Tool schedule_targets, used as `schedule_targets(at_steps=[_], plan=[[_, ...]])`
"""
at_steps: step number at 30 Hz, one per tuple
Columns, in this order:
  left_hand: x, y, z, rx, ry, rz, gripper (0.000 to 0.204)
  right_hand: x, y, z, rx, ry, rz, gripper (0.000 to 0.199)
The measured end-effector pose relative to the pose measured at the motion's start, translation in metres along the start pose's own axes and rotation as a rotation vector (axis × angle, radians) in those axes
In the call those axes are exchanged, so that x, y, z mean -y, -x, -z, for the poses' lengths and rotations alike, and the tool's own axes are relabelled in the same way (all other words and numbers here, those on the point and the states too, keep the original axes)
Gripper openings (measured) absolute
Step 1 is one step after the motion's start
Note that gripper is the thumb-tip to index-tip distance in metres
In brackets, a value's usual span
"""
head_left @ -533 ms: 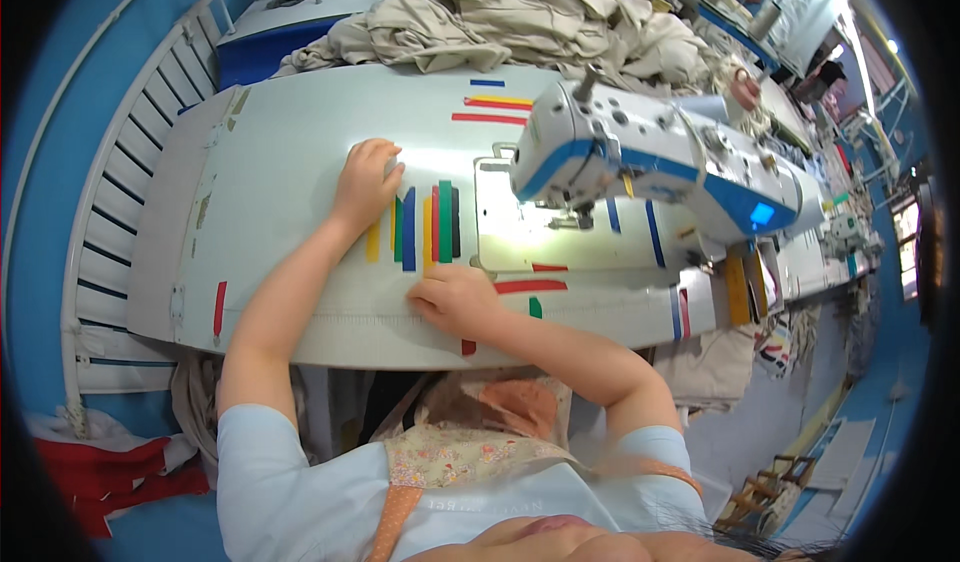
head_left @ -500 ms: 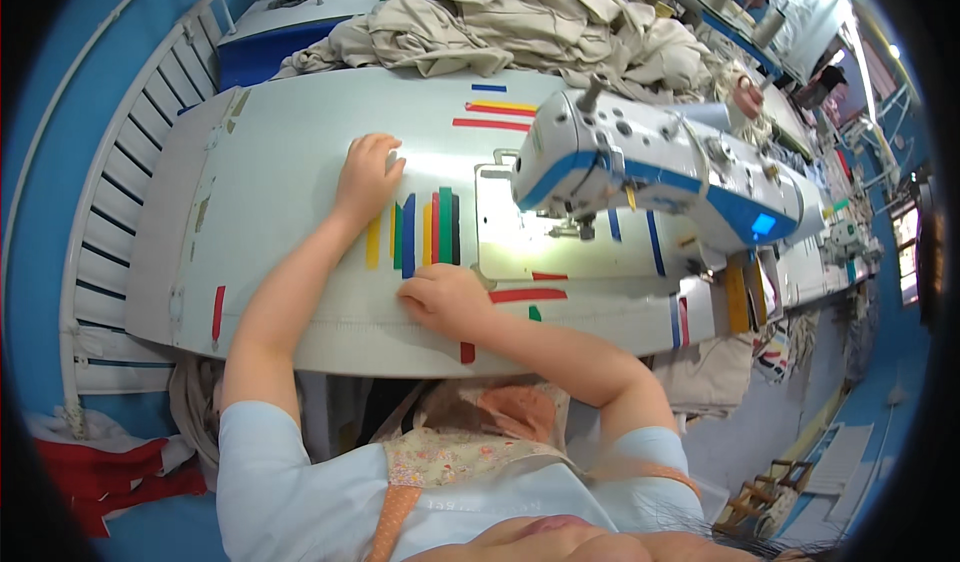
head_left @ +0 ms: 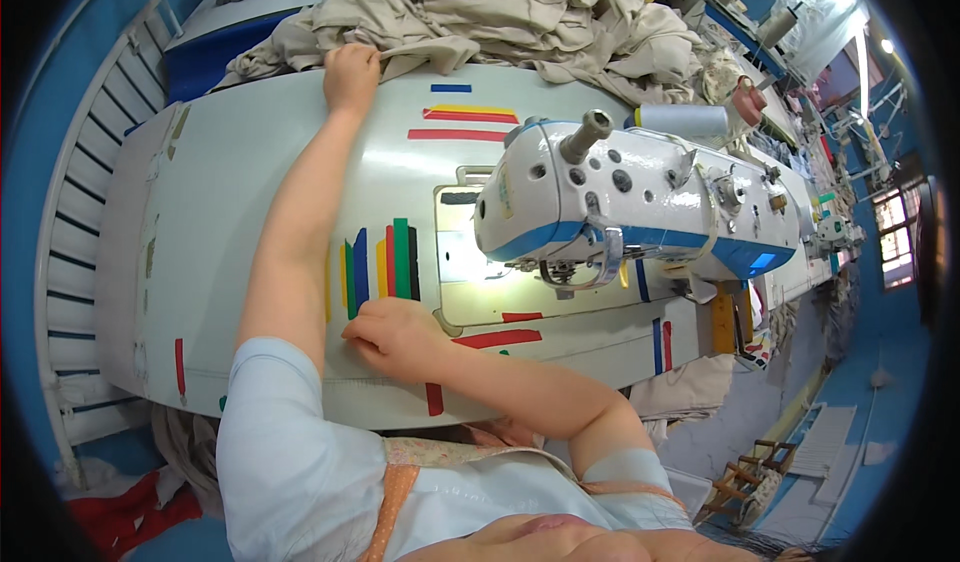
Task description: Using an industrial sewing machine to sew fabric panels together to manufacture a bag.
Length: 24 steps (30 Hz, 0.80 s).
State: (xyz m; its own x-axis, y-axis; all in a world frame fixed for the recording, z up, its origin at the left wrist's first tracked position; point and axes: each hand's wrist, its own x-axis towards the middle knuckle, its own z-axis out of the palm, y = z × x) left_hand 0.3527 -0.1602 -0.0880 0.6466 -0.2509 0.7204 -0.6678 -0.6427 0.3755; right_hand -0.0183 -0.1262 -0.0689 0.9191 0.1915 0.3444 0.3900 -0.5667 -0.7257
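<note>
My left hand (head_left: 351, 80) reaches to the far side of the table, its fingers closed on the edge of a pile of beige fabric (head_left: 430, 57). Below my left forearm's reach lies a row of narrow coloured strips, among them a blue strip (head_left: 359, 274), a green strip (head_left: 401, 260) and a black strip (head_left: 414, 264). At the near ends of these strips my right hand (head_left: 398, 340) rests on the table, fingers curled in. Whatever may be under its palm is hidden. The sewing machine (head_left: 560, 182) stands to the right of the row, its lamp lighting the plate.
More strips lie about the white table (head_left: 240, 262): a blue piece (head_left: 451, 89) and red strips (head_left: 458, 135) toward the back, another red strip (head_left: 180, 367) at left. A white thread cone (head_left: 683, 120) lies behind the machine. A white railing (head_left: 75, 222) runs along the left.
My left hand has moved away from the strips to the far fabric pile and closed on its edge. My right hand stays by the strips' near ends. The whole view has shifted.
</note>
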Motion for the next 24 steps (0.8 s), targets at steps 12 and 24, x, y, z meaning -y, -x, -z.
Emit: schedule_targets(at_steps=[12, 24], plan=[[-0.007, 0.129, 0.156, 0.282, 0.389, 0.069, 0.016, -0.005, 0.01, 0.022, -0.247, -0.046, -0.127, 0.032], [-0.051, 0.246, 0.379, 0.539, 0.458, 0.4, 0.039, -0.01, 0.001, 0.017, -0.156, 0.298, 0.041, 0.032]])
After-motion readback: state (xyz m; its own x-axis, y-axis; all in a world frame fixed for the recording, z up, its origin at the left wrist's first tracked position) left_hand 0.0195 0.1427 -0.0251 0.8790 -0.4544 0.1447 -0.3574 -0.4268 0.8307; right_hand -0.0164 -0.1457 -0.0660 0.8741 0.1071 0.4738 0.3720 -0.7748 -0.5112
